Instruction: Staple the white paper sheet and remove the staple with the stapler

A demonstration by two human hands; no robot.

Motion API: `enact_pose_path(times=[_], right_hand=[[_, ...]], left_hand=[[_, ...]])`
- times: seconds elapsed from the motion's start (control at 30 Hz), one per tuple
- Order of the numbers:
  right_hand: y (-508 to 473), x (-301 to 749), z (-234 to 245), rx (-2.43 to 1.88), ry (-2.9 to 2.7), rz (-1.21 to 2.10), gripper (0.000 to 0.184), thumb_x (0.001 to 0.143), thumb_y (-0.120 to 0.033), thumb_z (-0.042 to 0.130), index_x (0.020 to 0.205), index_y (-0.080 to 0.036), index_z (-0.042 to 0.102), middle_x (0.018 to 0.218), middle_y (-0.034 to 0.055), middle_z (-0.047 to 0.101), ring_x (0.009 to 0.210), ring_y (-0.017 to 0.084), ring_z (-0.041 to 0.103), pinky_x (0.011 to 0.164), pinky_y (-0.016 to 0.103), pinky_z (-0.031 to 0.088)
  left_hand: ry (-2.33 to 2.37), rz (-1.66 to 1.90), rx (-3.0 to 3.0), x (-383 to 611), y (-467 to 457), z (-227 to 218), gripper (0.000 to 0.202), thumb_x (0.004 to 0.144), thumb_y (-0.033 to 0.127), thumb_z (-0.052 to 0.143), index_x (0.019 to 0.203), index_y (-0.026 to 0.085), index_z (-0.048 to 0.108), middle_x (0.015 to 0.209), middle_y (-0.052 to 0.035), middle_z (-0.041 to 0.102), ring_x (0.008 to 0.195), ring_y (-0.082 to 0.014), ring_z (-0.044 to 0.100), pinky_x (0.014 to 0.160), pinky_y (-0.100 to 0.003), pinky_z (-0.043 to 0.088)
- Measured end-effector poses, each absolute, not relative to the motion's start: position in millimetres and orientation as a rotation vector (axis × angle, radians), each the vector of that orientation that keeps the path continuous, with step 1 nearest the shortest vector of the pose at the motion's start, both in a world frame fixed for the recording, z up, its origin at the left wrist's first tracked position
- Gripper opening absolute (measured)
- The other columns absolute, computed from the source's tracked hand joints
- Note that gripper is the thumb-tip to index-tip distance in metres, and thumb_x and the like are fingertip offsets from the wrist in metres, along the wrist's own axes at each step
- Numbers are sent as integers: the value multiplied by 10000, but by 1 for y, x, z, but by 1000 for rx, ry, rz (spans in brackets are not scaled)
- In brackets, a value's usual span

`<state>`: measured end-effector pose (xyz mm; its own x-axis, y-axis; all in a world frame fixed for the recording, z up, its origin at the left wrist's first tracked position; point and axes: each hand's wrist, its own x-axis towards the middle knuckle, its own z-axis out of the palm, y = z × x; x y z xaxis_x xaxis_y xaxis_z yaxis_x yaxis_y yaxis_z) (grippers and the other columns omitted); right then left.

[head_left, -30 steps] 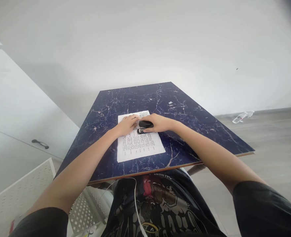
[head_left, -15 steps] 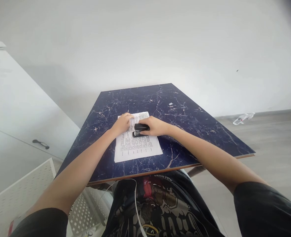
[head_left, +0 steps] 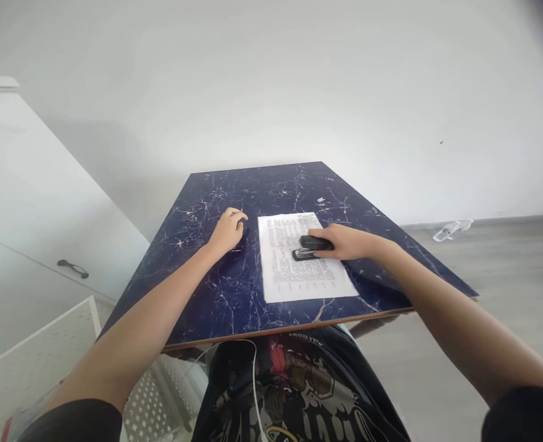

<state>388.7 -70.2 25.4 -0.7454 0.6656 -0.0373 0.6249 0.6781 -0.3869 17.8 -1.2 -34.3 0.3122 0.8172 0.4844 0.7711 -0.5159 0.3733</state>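
Table (head_left: 225, 294) under paper (head_left: 296, 276) (and stapler (head_left: 316, 243))

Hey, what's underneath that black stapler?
Beneath the black stapler lies a printed paper, and under that the dark blue table. Print directly under the stapler and the gripping right hand is covered; I can't tell whether stapler and paper touch.

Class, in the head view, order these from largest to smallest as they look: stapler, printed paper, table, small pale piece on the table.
1. Table
2. Printed paper
3. Stapler, partly covered by the right hand
4. Small pale piece
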Motion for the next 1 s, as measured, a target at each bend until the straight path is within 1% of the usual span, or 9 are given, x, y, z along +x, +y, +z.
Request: enact_pose_path(times=[0.2,0.3,0.4,0.47,0.57,0.67,0.73,0.87,1.0], right_hand=[[-68,467,20,-1292,-2685,608,406,950,-604,603,1102,-230,644,782,42,695,597,194,582,580,357,408],[-58,478,17,-1210,-2642,721,535,902,-676,637,1213,-243,678,987,89,760,770,247,683,672,390,507],[-34,477,13,-1163,-2360,698,613,989,-732,406,1234,-256,705,1248,131,737,1099,316,694,905,477,563],[-10,472,9,-1326,-2135,502,670,1024,-713,279,1208,-240,716,1250,158,735,1169,345,673,992,529,543],[24,460,1,-1513,-2204,274,662,1002,-699,385,1370,-217,649,1435,176,653,1333,391,590,1133,565,461],[46,447,-10,-1560,-2404,259,803,985,-726,388,1617,-232,414,1752,112,269,1602,390,246,1279,556,280],[50,439,-18,-1635,-2463,304,876,979,-764,337,1696,-269,243,1795,60,79,1641,370,74,1313,568,168],[49,429,-29,-1710,-2549,289,897,971,-803,256,1716,-312,161,1793,37,17,1639,364,9,1318,597,17],[52,414,-32,-1748,-2556,256,930,960,-828,219,1718,-293,162,1788,82,7,1634,399,-5,1283,689,6]], left_hand=[[1502,936,2478,24,-1,-39,296,923,72,504,1067,187,737,1224,-120,600,1252,-267,601,1189,-454,449],[1498,908,2486,23,-2,-39,291,917,69,504,1057,170,739,1207,-127,609,1248,-269,600,1199,-450,437],[1511,917,2462,21,-2,-39,288,930,89,496,1048,171,745,1210,-130,612,1231,-271,609,1191,-457,442],[1517,917,2433,19,-1,-41,288,939,103,492,1039,183,749,1208,-124,613,1208,-270,622,1183,-464,450],[1508,912,2408,16,0,-42,288,937,105,495,1026,202,751,1194,-114,617,1183,-269,634,1170,-475,462],[1502,946,2405,14,1,-42,314,914,66,490,1017,204,753,1177,-110,618,1175,-260,636,1170,-468,460],[1511,980,2391,12,4,-39,345,894,32,474,1006,195,757,1165,-111,616,1158,-251,639,1164,-457,463],[1523,1047,2346,-7,14,-27,419,848,-21,434,1002,185,766,1133,-103,621,1077,-225,652,1110,-433,494],[1575,1227,2233,-57,29,-15,423,779,-26,451,960,184,771,1134,-94,639,1031,-212,648,1088,-418,498]])
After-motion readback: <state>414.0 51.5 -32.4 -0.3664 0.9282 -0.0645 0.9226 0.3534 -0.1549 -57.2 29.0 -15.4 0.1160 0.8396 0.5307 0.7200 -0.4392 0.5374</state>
